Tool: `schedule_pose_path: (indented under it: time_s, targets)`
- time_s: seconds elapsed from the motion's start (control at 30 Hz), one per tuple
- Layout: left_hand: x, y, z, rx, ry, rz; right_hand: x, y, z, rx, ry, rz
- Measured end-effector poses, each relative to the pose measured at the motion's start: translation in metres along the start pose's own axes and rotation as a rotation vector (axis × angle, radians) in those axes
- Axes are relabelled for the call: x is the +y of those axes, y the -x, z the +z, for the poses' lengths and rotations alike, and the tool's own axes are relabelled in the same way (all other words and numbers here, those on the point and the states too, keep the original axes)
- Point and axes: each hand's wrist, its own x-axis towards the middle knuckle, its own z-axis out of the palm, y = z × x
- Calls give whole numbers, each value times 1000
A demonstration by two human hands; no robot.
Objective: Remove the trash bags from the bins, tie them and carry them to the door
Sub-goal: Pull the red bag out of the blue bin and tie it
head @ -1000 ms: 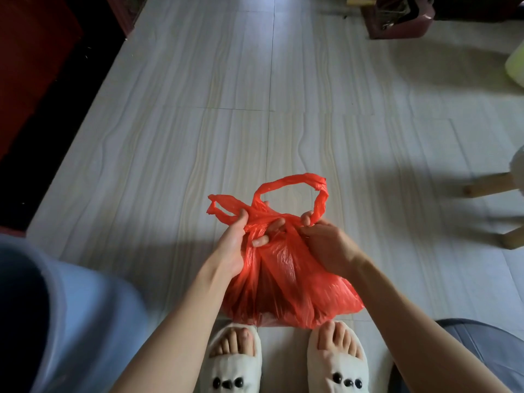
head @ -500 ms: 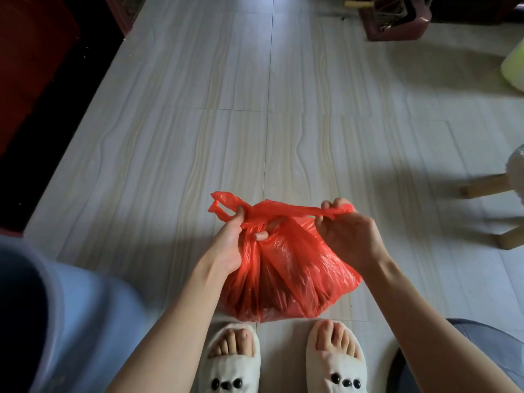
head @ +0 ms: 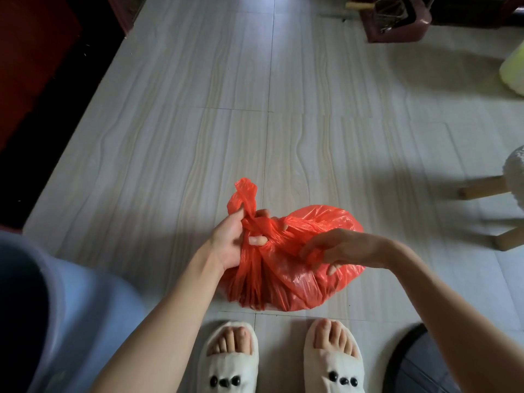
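A full red plastic trash bag [head: 317,279] sits on the pale tiled floor just in front of my slippered feet. My left hand [head: 232,242] grips the bag's gathered neck, with one handle loop sticking up above the fingers and a twisted strand wrapped across them. My right hand [head: 337,251] reaches over the top of the bag from the right and pinches the other red handle strand near the bag's middle.
A dark red bin [head: 397,21] with sticks in it stands at the far top. A stool with wooden legs [head: 482,188] is at the right. A blue bin rim [head: 42,307] is at the lower left, a dark round thing [head: 419,361] at the lower right.
The right hand carried its handle strand over the bag and down toward me, from the far right side to the near middle. The left hand kept its grip on the neck.
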Motion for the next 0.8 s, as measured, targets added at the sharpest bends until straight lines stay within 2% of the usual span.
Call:
schedule_pose_path:
  time_s: [0.13,0.2,0.27,0.3,0.37,0.4,0.47,0.53,0.6,0.7,0.8]
  targets:
    - [3,5,6,66,-99,-35,2,7,-5,-3,-170,109]
    - [6,7,7,91,-76,-31,-6,11,-6,48,-52,107]
    - [9,8,5,80,-100,-31,-17,11,-7,243,185,27]
    - [10,8,4,81,-137,-29,-21,9,-6,407,259,-37]
    - [13,10,3,84,-203,-25,-29,0,0,731,272,-191]
    - [14,12,6,76,-226,-19,-31,-5,4,775,249,-262]
    - [14,15,8,53,-287,10,-30,-17,15,624,222,-337]
    - [15,17,9,80,-360,99,-23,-29,25,498,295,-311]
    - [10,15,9,162,-446,261,-15,-35,30,512,355,-275]
    - [-1,8,3,349,-633,529,-14,-34,35,559,309,-265]
    - [-7,7,-2,476,-676,654,-22,-34,36,572,231,-278]
